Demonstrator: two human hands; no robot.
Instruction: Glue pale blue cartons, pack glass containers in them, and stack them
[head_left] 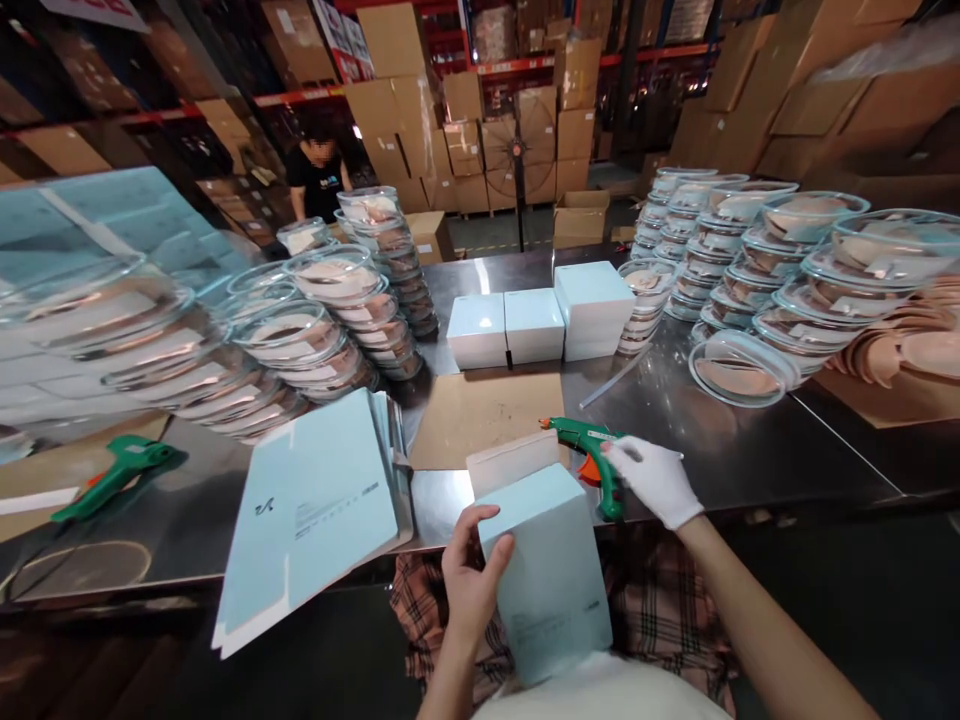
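My bare left hand [469,575] grips the side of a pale blue carton box [547,560] held against my lap, its top flap [514,460] standing open. My right hand [651,478], in a white glove, is closed on a green glue gun [589,445] with an orange trigger, resting on the steel table [705,450] just right of the box. The gun's nozzle points left, over a brown cardboard sheet [480,410].
A stack of flat blue cartons [315,510] overhangs the table's front edge at left. Three closed white boxes [536,320] stand mid-table. Stacks of glass lidded bowls [337,320] crowd both sides. A second green glue gun [116,475] lies far left. A person [319,175] stands beyond.
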